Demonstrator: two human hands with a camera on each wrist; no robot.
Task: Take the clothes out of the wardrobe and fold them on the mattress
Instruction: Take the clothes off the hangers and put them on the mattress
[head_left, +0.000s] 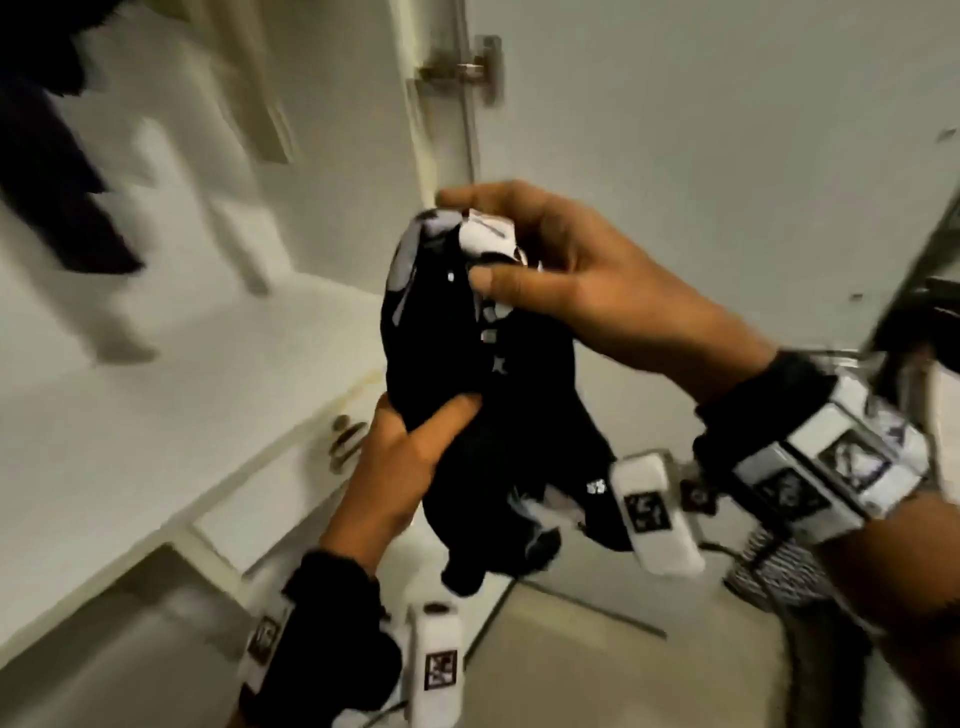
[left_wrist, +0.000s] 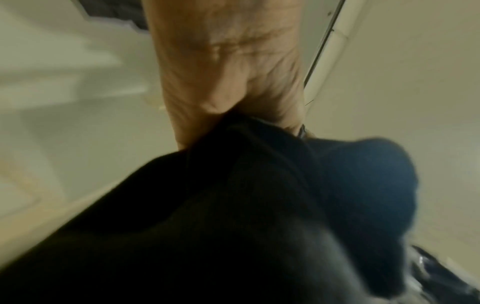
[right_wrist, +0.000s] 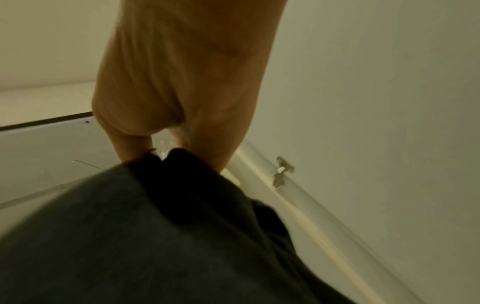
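A bunched black garment (head_left: 467, 374) with white patches hangs in front of the open white wardrobe (head_left: 218, 364). My right hand (head_left: 545, 270) pinches its top, by a white label, between thumb and fingers. My left hand (head_left: 415, 447) grips the cloth lower down, thumb across it. In the left wrist view the black garment (left_wrist: 207, 226) bulges out of my left hand (left_wrist: 228, 82). In the right wrist view the dark garment (right_wrist: 155, 236) fills the lower half below my right hand (right_wrist: 182, 92). Another dark garment (head_left: 47, 171) hangs in the wardrobe at upper left.
The wardrobe door (head_left: 701, 156) stands open at right on a metal hinge (head_left: 467, 67). A drawer front with a round knob (head_left: 345, 434) sits below the wardrobe shelf. Pale floor (head_left: 597, 675) lies below. A patterned thing (head_left: 769, 566) lies near my right forearm.
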